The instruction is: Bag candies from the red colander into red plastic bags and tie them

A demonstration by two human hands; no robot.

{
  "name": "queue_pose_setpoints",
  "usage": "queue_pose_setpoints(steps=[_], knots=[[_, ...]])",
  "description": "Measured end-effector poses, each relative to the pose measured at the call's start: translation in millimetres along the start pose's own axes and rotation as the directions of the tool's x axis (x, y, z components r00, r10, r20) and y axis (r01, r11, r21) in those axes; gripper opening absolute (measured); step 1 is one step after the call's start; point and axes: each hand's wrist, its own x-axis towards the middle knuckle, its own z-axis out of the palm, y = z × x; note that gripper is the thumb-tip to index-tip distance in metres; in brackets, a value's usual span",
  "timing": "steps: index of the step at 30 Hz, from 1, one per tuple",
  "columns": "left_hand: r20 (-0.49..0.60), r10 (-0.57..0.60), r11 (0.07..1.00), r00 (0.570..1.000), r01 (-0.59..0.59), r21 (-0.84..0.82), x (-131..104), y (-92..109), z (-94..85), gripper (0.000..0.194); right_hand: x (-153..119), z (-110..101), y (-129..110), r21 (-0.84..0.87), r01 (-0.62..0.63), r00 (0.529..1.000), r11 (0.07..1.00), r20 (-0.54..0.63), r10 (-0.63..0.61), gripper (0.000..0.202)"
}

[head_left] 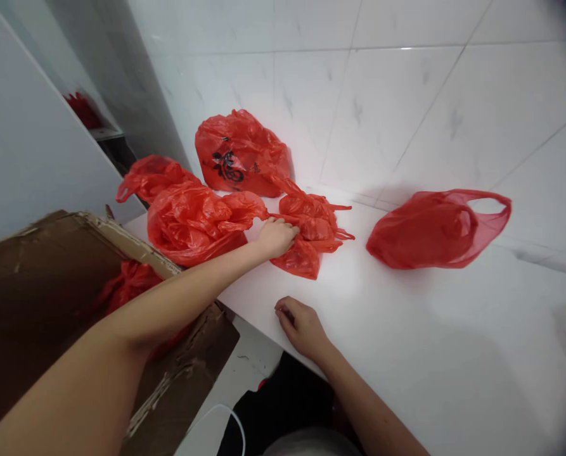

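My left hand (279,238) reaches across to a cluster of small knotted red plastic bags (311,218) on the white table. Its fingers curl down onto the bags, and the fingertips are partly hidden in the folds. Close to the table's front edge, my right hand (302,324) rests with its fingers curled in and nothing visible in them. A larger crumpled red bag (187,221) lies left of my left hand. Behind it a full red bag with black print (242,155) leans on the wall.
On the right, a red bag with looped handles (420,231) stands against the tiled wall (397,107). Another red bag (154,177) sits at the table's far left. An open cardboard box (30,272) with red bags inside stands left of the white table (406,354).
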Motion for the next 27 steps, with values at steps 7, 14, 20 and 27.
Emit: queue_pose_setpoints(steps=[7,14,20,27], knots=[[0.088,0.004,0.989,0.996,0.008,-0.146,-36,0,-7.9,0.024,2,0,3,0.037,0.006,1.0,0.999,0.026,-0.007,0.01],[0.19,0.156,0.957,0.969,-0.1,-0.274,-43,8,7.7,0.027,1,0,2,0.045,0.02,1.0,0.999,0.012,-0.021,0.009],[0.147,0.082,0.861,0.986,0.004,-0.509,-73,0,-83.6,0.027,-1,-3,0,0.055,-0.034,0.999,0.998,0.039,0.032,0.01],[0.455,-0.406,0.244,0.793,0.573,-0.782,-206,-68,-161.2,0.041,-1,-4,-1,0.002,-0.015,0.998,1.0,0.068,0.014,0.011]])
